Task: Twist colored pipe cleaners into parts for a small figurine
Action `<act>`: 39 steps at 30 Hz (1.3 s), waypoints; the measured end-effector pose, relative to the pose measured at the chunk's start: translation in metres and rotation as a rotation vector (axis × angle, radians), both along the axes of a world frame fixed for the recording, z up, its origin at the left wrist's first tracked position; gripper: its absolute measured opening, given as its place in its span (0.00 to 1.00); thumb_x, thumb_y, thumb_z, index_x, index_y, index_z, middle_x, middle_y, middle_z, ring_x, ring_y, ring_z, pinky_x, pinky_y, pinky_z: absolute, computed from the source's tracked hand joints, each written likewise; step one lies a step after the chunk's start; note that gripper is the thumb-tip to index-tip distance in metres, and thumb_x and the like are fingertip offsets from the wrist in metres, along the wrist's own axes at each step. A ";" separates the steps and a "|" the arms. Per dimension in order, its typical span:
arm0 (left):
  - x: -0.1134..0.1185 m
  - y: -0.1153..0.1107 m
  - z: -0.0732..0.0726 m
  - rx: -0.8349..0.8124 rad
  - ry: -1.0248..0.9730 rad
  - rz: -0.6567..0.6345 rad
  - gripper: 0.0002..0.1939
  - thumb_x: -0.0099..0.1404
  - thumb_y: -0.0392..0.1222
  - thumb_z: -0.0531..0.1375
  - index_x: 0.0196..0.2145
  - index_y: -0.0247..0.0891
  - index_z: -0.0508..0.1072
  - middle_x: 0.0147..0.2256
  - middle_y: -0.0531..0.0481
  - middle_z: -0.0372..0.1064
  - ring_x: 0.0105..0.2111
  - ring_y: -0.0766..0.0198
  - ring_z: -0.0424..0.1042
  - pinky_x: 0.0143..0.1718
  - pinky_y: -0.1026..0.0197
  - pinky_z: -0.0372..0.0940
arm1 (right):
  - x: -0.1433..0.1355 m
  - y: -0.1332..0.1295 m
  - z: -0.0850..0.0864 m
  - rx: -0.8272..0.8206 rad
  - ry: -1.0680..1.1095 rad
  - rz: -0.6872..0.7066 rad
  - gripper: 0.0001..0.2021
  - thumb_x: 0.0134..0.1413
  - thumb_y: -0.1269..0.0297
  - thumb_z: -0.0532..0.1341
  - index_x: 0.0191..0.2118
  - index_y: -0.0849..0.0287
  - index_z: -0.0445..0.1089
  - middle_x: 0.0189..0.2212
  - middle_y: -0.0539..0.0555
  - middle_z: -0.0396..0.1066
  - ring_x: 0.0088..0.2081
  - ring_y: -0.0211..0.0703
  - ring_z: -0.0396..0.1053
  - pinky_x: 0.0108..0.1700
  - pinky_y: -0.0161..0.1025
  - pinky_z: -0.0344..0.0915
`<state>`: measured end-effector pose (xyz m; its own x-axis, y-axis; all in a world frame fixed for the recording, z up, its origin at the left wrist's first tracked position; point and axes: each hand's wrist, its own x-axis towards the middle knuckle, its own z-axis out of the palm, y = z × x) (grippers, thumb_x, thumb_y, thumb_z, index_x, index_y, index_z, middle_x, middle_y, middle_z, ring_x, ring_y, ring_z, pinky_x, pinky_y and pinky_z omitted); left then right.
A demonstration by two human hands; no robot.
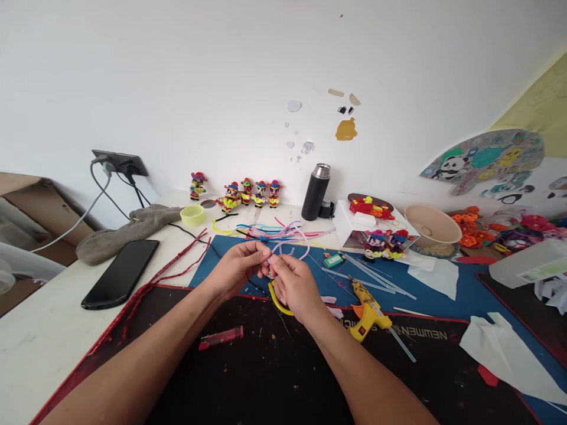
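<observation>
Centrally in the head view, the left hand (241,267) and right hand (290,282) pinch a looped pale purple pipe cleaner (309,245) between thumbs and fingertips, above the mats; a yellow glue gun (368,311) lies beyond the right wrist, to the right

Head view from above desk (48,348), facing forward and down; hands (292,286) near, wall (199,77) beyond.

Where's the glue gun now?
Head view, right of centre: the yellow glue gun lies mostly on the black mat, right of the right hand.
</observation>
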<state>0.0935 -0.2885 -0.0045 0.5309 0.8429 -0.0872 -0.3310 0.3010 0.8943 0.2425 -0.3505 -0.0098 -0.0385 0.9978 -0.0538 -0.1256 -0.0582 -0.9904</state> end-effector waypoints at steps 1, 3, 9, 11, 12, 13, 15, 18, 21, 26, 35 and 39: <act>0.000 0.000 0.000 -0.011 -0.013 -0.006 0.20 0.53 0.51 0.79 0.29 0.33 0.78 0.25 0.48 0.74 0.24 0.67 0.71 0.27 0.66 0.64 | 0.000 0.000 0.002 -0.021 0.071 0.009 0.20 0.63 0.44 0.61 0.28 0.54 0.62 0.11 0.40 0.51 0.12 0.33 0.47 0.17 0.34 0.47; 0.000 0.000 0.001 -0.013 -0.030 -0.023 0.20 0.53 0.50 0.79 0.32 0.33 0.80 0.26 0.48 0.74 0.25 0.67 0.71 0.28 0.66 0.65 | 0.002 0.000 0.005 -0.044 0.170 0.010 0.20 0.62 0.46 0.63 0.27 0.54 0.63 0.11 0.40 0.50 0.11 0.31 0.44 0.15 0.33 0.44; -0.001 0.000 0.004 0.098 0.005 -0.007 0.20 0.52 0.49 0.80 0.37 0.33 0.83 0.30 0.47 0.76 0.27 0.67 0.70 0.30 0.66 0.64 | 0.007 0.004 0.010 -0.065 0.279 0.015 0.20 0.59 0.47 0.66 0.25 0.56 0.64 0.10 0.39 0.48 0.11 0.30 0.42 0.15 0.33 0.41; -0.002 0.000 0.003 0.150 0.023 0.014 0.19 0.54 0.50 0.78 0.35 0.33 0.82 0.28 0.48 0.76 0.26 0.67 0.69 0.29 0.65 0.63 | 0.007 0.003 0.010 -0.065 0.272 0.031 0.21 0.58 0.46 0.67 0.25 0.55 0.64 0.09 0.39 0.49 0.11 0.29 0.43 0.15 0.33 0.41; -0.002 0.000 0.003 0.175 0.034 0.021 0.18 0.55 0.50 0.78 0.34 0.33 0.82 0.27 0.48 0.75 0.26 0.67 0.69 0.29 0.65 0.63 | 0.006 0.003 0.010 -0.064 0.260 0.038 0.21 0.58 0.45 0.66 0.25 0.55 0.64 0.09 0.39 0.50 0.11 0.30 0.43 0.15 0.32 0.41; -0.002 0.001 0.002 0.198 0.048 0.026 0.18 0.56 0.51 0.77 0.32 0.34 0.81 0.26 0.48 0.75 0.26 0.66 0.69 0.29 0.65 0.63 | 0.006 0.003 0.010 -0.063 0.243 0.041 0.22 0.58 0.45 0.66 0.26 0.55 0.63 0.09 0.39 0.50 0.11 0.30 0.44 0.15 0.32 0.42; -0.003 0.001 0.001 0.235 0.086 0.032 0.18 0.58 0.51 0.76 0.31 0.34 0.80 0.26 0.48 0.75 0.25 0.66 0.69 0.29 0.64 0.64 | 0.006 0.002 0.010 -0.063 0.200 0.041 0.22 0.59 0.44 0.65 0.26 0.55 0.63 0.09 0.39 0.51 0.11 0.30 0.46 0.16 0.32 0.43; -0.004 0.002 0.000 0.249 0.132 0.035 0.19 0.58 0.53 0.76 0.31 0.34 0.79 0.25 0.48 0.75 0.24 0.66 0.69 0.28 0.64 0.64 | 0.006 0.002 0.008 -0.054 0.123 0.048 0.22 0.62 0.43 0.62 0.27 0.55 0.63 0.10 0.40 0.53 0.12 0.31 0.49 0.17 0.32 0.47; -0.004 0.002 0.001 0.215 0.139 0.054 0.21 0.55 0.55 0.77 0.30 0.34 0.78 0.24 0.49 0.74 0.23 0.66 0.69 0.27 0.64 0.63 | 0.007 0.002 0.005 -0.017 0.012 0.047 0.22 0.64 0.42 0.60 0.29 0.55 0.64 0.12 0.42 0.58 0.13 0.32 0.53 0.17 0.32 0.50; -0.002 0.001 0.003 0.135 0.131 0.057 0.23 0.51 0.55 0.78 0.27 0.34 0.76 0.23 0.49 0.74 0.22 0.67 0.68 0.25 0.66 0.62 | 0.007 0.001 -0.002 0.102 -0.156 0.026 0.21 0.69 0.43 0.57 0.32 0.55 0.65 0.15 0.44 0.64 0.15 0.35 0.58 0.20 0.33 0.54; -0.003 0.002 0.001 0.004 0.052 -0.029 0.21 0.53 0.51 0.78 0.34 0.31 0.80 0.28 0.46 0.76 0.26 0.66 0.72 0.28 0.67 0.64 | 0.008 0.002 -0.004 0.123 -0.193 -0.056 0.23 0.67 0.41 0.58 0.27 0.53 0.64 0.12 0.43 0.56 0.14 0.37 0.56 0.19 0.35 0.51; -0.004 0.002 0.000 -0.010 0.050 -0.026 0.21 0.53 0.49 0.79 0.37 0.31 0.81 0.28 0.46 0.76 0.26 0.66 0.72 0.27 0.67 0.64 | 0.008 0.003 0.000 0.085 -0.113 -0.044 0.22 0.65 0.43 0.60 0.26 0.53 0.63 0.11 0.41 0.54 0.12 0.35 0.53 0.16 0.35 0.47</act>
<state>0.0896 -0.2865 -0.0042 0.5472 0.8280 -0.1225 -0.2779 0.3177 0.9065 0.2501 -0.3472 -0.0097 0.0071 0.9995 0.0292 -0.0132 0.0292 -0.9995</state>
